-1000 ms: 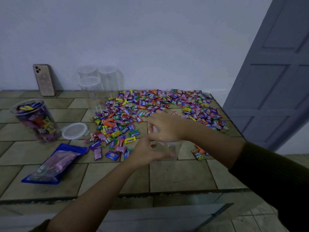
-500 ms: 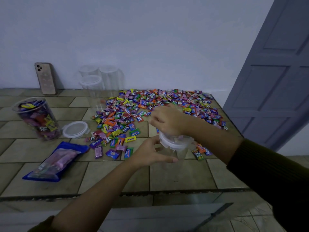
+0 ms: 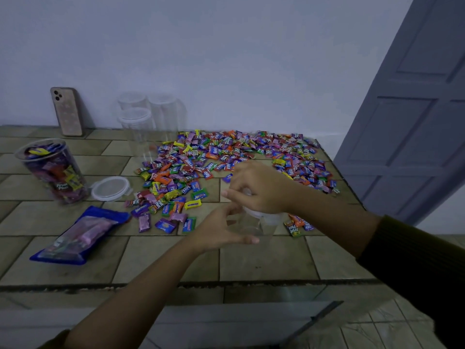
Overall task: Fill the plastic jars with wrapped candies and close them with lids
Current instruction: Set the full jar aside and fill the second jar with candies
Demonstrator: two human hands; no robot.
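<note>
Your left hand [image 3: 221, 231] cups the side of the empty clear plastic jar [image 3: 254, 226] near the table's front edge, just near of the heap of wrapped candies [image 3: 226, 159], its fingers curled loosely against the wall. Your right hand [image 3: 259, 188] has its fingers clamped on the white snap lid [image 3: 270, 217]. The jar looks light, thin-walled and slick, so hold it low and firmly and work the lid at its rim.
</note>
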